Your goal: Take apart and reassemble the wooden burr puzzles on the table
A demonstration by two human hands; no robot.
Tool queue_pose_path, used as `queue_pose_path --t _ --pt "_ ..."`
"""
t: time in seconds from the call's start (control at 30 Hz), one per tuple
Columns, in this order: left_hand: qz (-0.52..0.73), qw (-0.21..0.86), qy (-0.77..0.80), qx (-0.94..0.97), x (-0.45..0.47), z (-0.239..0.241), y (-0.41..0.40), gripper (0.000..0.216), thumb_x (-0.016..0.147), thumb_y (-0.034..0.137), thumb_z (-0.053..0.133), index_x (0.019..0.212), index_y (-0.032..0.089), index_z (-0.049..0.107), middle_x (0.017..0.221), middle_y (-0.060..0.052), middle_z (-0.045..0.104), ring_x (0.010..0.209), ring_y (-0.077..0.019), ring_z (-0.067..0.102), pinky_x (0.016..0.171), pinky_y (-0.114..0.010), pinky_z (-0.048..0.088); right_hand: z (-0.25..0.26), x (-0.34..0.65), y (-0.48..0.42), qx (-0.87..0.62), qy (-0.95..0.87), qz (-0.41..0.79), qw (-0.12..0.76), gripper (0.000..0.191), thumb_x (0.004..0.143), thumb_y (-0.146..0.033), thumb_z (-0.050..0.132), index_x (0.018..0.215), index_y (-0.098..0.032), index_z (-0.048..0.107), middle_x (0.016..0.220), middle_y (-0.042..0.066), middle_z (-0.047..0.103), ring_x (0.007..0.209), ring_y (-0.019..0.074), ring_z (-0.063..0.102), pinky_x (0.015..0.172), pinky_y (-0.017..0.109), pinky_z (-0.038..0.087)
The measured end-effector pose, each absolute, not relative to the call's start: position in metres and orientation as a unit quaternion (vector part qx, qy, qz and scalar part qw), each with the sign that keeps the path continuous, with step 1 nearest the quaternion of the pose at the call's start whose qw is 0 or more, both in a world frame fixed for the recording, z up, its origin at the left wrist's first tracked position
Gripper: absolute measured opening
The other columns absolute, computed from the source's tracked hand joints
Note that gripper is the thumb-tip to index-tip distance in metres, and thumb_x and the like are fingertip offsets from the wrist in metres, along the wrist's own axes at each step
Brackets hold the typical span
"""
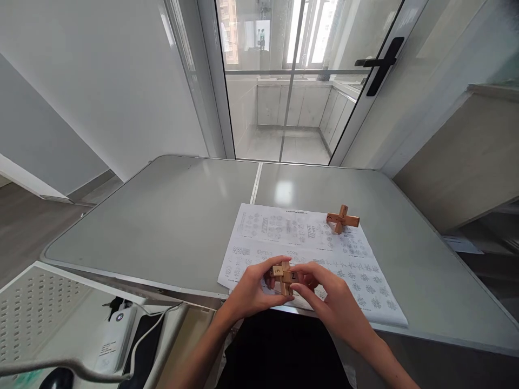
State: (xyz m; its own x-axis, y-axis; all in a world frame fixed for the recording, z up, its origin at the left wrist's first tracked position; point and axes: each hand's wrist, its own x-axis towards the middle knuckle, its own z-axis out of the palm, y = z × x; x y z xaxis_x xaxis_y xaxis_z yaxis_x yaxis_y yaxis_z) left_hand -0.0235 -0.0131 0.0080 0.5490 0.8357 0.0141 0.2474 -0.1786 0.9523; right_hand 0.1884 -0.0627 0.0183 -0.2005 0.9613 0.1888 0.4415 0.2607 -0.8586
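Observation:
Both my hands hold a small wooden interlocking puzzle (284,275) just above the near edge of a printed instruction sheet (308,254). My left hand (253,292) pinches its left side, fingers curled round the blocks. My right hand (328,300) grips its right side with thumb and fingertips closed on the wood. The puzzle's pieces carry dark number marks. A second wooden cross-shaped puzzle (343,219) lies on the far right corner of the sheet, apart from both hands.
The sheet lies on a grey folding table (170,216) with a seam down its middle. A white perforated shelf (36,308), a white power strip (115,335) and cables sit low left. Behind the table stands a glass door with a black handle (381,62).

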Motion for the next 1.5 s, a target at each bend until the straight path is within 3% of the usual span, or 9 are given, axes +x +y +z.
queue_pose_path --t 0.13,0.23,0.5,0.7,0.87,1.0,1.13,1.4,1.5 --pt "0.288 0.529 0.374 0.705 -0.028 0.008 -0.011 0.074 0.076 0.027 0.089 0.142 0.028 0.058 0.102 0.000 0.067 0.081 -0.0144 0.056 0.079 -0.029 0.052 0.013 0.191 -0.060 -0.530 -0.674 0.358 0.370 0.028 0.110 -0.044 0.045 0.128 -0.027 0.060 0.098 0.003 0.069 0.080 0.0184 0.065 0.077 0.033 0.055" --pt "0.298 0.544 0.350 0.702 -0.029 0.010 -0.011 0.072 0.075 0.026 0.089 0.141 0.027 0.060 0.115 -0.004 0.066 0.081 -0.0141 0.057 0.079 -0.030 0.054 0.009 0.190 -0.058 -0.521 -0.690 0.366 0.345 0.030 0.110 -0.044 0.044 0.130 -0.027 0.058 0.105 0.004 0.068 0.084 0.0187 0.065 0.078 0.033 0.054" --pt "0.295 0.518 0.330 0.732 -0.029 0.016 -0.013 0.067 0.075 0.022 0.087 0.137 0.030 0.064 0.124 -0.005 0.068 0.102 -0.0215 0.063 0.085 -0.031 0.053 0.010 0.184 -0.058 -0.470 -0.630 0.522 0.331 0.042 0.111 -0.054 0.033 0.091 -0.024 0.054 0.071 -0.003 0.054 0.063 0.0154 0.049 0.062 0.028 0.045" --pt "0.270 0.540 0.338 0.722 -0.029 0.011 -0.011 0.077 0.078 0.024 0.086 0.148 0.033 0.056 0.124 -0.004 0.068 0.087 -0.0162 0.062 0.082 -0.032 0.054 0.018 0.187 -0.059 -0.463 -0.531 0.621 0.344 0.048 0.104 -0.065 0.045 0.081 -0.023 0.052 0.065 -0.004 0.052 0.062 0.0148 0.049 0.066 0.029 0.045" --pt "0.304 0.563 0.338 0.691 -0.028 0.003 -0.008 0.095 0.077 0.023 0.088 0.158 0.037 0.039 0.146 -0.011 0.058 0.078 -0.0115 0.061 0.072 -0.029 0.053 0.015 0.201 -0.054 -0.492 -0.323 0.652 0.479 0.041 0.096 -0.062 0.062 0.086 -0.022 0.059 0.076 -0.002 0.052 0.054 0.0111 0.041 0.050 0.027 0.042" --pt "0.301 0.557 0.344 0.693 -0.028 0.007 -0.008 0.076 0.082 0.023 0.084 0.150 0.031 0.051 0.141 -0.011 0.062 0.083 -0.0131 0.063 0.080 -0.032 0.056 0.000 0.226 -0.042 -0.462 -0.160 0.645 0.587 0.023 0.090 -0.042 0.075 0.093 -0.024 0.062 0.084 -0.001 0.056 0.054 0.0084 0.040 0.044 0.020 0.041" --pt "0.298 0.553 0.347 0.696 -0.028 0.011 -0.009 0.061 0.085 0.023 0.080 0.142 0.028 0.057 0.136 -0.011 0.066 0.083 -0.0142 0.065 0.084 -0.035 0.058 -0.014 0.249 -0.029 -0.469 -0.145 0.598 0.633 0.018 0.089 -0.036 0.074 0.089 -0.025 0.059 0.082 -0.001 0.058 0.053 0.0078 0.043 0.042 0.018 0.044" --pt "0.294 0.544 0.359 0.699 -0.026 0.013 -0.009 0.036 0.094 0.030 0.070 0.129 0.022 0.067 0.120 -0.010 0.073 0.081 -0.0151 0.064 0.084 -0.035 0.059 -0.021 0.256 -0.033 -0.521 -0.193 0.552 0.622 0.028 0.081 -0.034 0.083 0.103 -0.025 0.069 0.092 -0.001 0.065 0.059 0.0092 0.052 0.045 0.020 0.049" --pt "0.291 0.547 0.357 0.699 -0.026 0.014 -0.009 0.035 0.095 0.032 0.069 0.128 0.021 0.068 0.113 -0.008 0.074 0.081 -0.0153 0.064 0.083 -0.034 0.059 -0.022 0.247 -0.046 -0.565 -0.278 0.515 0.581 0.029 0.085 -0.041 0.081 0.105 -0.023 0.070 0.090 0.000 0.067 0.063 0.0113 0.055 0.053 0.023 0.051"
